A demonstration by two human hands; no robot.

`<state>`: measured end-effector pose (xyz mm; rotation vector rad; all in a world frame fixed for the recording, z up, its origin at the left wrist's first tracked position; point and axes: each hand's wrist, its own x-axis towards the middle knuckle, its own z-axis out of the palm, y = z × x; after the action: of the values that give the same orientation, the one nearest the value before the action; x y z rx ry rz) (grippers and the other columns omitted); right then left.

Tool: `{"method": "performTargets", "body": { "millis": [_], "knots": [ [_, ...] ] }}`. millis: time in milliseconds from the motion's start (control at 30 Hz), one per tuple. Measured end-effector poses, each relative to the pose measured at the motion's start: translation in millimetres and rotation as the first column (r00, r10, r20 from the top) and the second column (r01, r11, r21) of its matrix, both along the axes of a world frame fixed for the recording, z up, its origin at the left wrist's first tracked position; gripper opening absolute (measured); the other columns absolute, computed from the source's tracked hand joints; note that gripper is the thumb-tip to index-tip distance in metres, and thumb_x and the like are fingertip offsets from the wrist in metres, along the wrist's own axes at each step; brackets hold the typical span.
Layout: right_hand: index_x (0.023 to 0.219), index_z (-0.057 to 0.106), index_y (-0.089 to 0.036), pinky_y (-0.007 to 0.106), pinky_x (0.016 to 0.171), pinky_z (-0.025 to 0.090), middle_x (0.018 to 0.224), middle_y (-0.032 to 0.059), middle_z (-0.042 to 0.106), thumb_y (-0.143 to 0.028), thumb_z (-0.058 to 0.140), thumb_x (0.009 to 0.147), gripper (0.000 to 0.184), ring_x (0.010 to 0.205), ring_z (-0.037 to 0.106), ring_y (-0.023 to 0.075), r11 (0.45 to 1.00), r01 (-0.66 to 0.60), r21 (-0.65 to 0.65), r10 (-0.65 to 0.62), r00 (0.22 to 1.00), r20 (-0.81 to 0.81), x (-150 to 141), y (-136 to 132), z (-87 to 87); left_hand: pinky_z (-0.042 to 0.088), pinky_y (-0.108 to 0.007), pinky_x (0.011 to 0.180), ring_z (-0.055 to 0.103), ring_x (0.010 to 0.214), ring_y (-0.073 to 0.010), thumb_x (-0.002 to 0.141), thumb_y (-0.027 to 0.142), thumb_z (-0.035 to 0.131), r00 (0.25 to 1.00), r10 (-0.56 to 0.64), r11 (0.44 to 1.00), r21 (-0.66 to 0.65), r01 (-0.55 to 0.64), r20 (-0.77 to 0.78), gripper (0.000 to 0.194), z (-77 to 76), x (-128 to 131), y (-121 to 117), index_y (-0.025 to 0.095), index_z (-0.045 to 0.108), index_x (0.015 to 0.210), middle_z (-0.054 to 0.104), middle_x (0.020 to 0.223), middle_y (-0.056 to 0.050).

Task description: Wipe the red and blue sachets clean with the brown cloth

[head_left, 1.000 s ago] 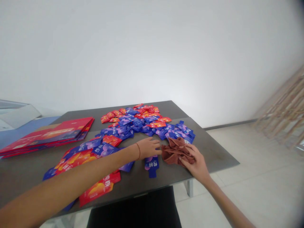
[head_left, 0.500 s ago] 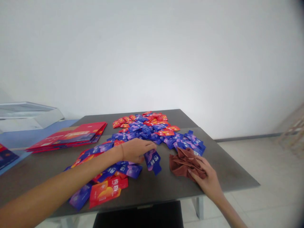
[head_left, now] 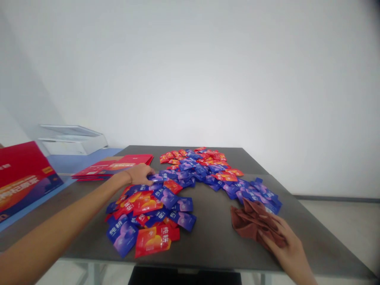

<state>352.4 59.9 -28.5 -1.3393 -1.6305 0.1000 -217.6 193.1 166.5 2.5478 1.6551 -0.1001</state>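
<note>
My left hand (head_left: 139, 174) reaches to the left edge of the heap, its curled fingers on a purple sachet (head_left: 156, 178). Part of that sachet is hidden by the fingertips. In my right hand (head_left: 289, 245) is a crumpled brown cloth (head_left: 252, 222), gripped between thumb and fingers and resting on the tabletop. Several red sachets (head_left: 152, 240) and blue-purple sachets (head_left: 123, 236) lie overlapping in front of my left forearm. More purple sachets (head_left: 255, 194) fan out just beyond the cloth.
The dark grey table (head_left: 213, 237) runs back to a white wall. Flattened red cartons (head_left: 118, 164) are stacked at left, near a standing red box (head_left: 26, 178). Behind these, an open white case (head_left: 71, 142) sits on a blue surface. A black object (head_left: 184, 276) is below the front edge.
My left hand has moved from the middle of the table to the heap's left edge. My right hand still holds the cloth. The view has shifted left, showing more of the red box.
</note>
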Motion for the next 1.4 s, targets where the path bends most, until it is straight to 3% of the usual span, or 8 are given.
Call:
{"method": "performTargets", "body": {
  "millis": [133,267,433,667,800,933,1133,1400],
  "knots": [
    [0.112,0.079,-0.027,0.044,0.096,0.063,0.129,0.0094,0.074,-0.059,0.072,0.083,0.043,0.114,0.074,0.0328,1.0,0.015,0.007,-0.015,1.0,0.016,4,1,-1.4,0.054,-0.028,0.083,0.073,0.09,-0.0232,0.082,0.053,0.068,0.991,-0.013,0.985,-0.171,0.037,0.136,0.043,-9.8,-28,0,0.021,0.079,0.108,0.081,0.099,-0.005],
    [0.112,0.078,-0.026,0.043,0.096,0.063,0.128,0.0097,0.074,-0.061,0.073,0.082,0.046,0.113,0.075,0.0323,1.0,0.023,-0.01,-0.023,0.999,0.029,7,2,-2.8,0.055,-0.029,0.093,0.073,0.107,-0.0236,0.085,0.057,0.067,0.966,-0.01,0.97,-0.233,0.073,0.258,0.053,-22.7,-45,-1,0.023,0.075,0.125,0.079,0.119,-0.006],
    [0.114,0.077,-0.027,0.041,0.092,0.064,0.124,0.0093,0.076,-0.063,0.074,0.079,0.05,0.109,0.076,0.0326,0.999,0.022,-0.029,-0.021,1.0,0.023,12,4,-5.2,0.053,-0.027,0.097,0.071,0.115,-0.0236,0.091,0.044,0.061,0.955,-0.005,0.982,-0.178,0.061,0.297,0.049,-35.1,-55,2,0.024,0.071,0.135,0.077,0.129,-0.005],
    [0.115,0.076,-0.028,0.038,0.089,0.065,0.119,0.0068,0.078,-0.063,0.076,0.077,0.052,0.103,0.078,0.0313,0.997,0.026,-0.073,-0.025,1.0,0.018,14,2,0.5,0.051,-0.025,0.099,0.071,0.114,-0.021,0.097,0.036,0.053,0.956,-0.028,0.998,-0.049,0.044,0.293,0.042,-56.8,-59,11,0.018,0.072,0.13,0.076,0.129,-0.007],
    [0.11,0.077,-0.026,0.041,0.088,0.064,0.115,0.0082,0.079,-0.067,0.074,0.077,0.053,0.1,0.077,0.0325,0.994,0.102,-0.046,-0.102,0.995,0.0,4,0,14.1,0.052,-0.025,0.096,0.071,0.108,-0.0208,0.099,0.04,0.051,0.947,-0.059,0.998,0.007,0.06,0.317,0.041,-66.4,-61,13,0.017,0.072,0.127,0.077,0.124,-0.007],
    [0.115,0.076,-0.02,0.046,0.098,0.059,0.115,0.0102,0.077,-0.065,0.073,0.081,0.056,0.106,0.074,0.0337,0.984,0.177,-0.001,-0.177,0.983,-0.057,-25,5,39.1,0.052,-0.028,0.096,0.072,0.106,-0.0224,0.101,0.045,0.047,0.936,-0.068,0.998,0.041,0.057,0.346,0.045,-73.5,-63,14,0.016,0.073,0.123,0.078,0.121,-0.009],
    [0.119,0.076,-0.025,0.05,0.105,0.054,0.134,0.0113,0.07,-0.045,0.072,0.089,0.036,0.123,0.067,0.0325,0.975,-0.215,0.056,0.207,0.97,0.125,-96,45,68.7,0.052,-0.032,0.099,0.072,0.109,-0.0257,0.101,0.057,0.042,0.92,-0.03,0.999,0.05,0.012,0.391,0.056,-79.6,-66,10,0.015,0.073,0.121,0.078,0.121,-0.012],
    [0.12,0.077,-0.026,0.05,0.104,0.055,0.131,0.0118,0.071,-0.027,0.069,0.086,0.035,0.12,0.068,0.0311,0.89,-0.454,-0.036,0.45,0.867,0.214,-148,116,64.9,0.052,-0.032,0.101,0.071,0.11,-0.0258,0.1,0.066,0.042,0.882,0.05,0.997,0.024,-0.069,0.468,0.064,-88.6,-72,0,0.014,0.072,0.123,0.077,0.122,-0.011]
  ]
}}
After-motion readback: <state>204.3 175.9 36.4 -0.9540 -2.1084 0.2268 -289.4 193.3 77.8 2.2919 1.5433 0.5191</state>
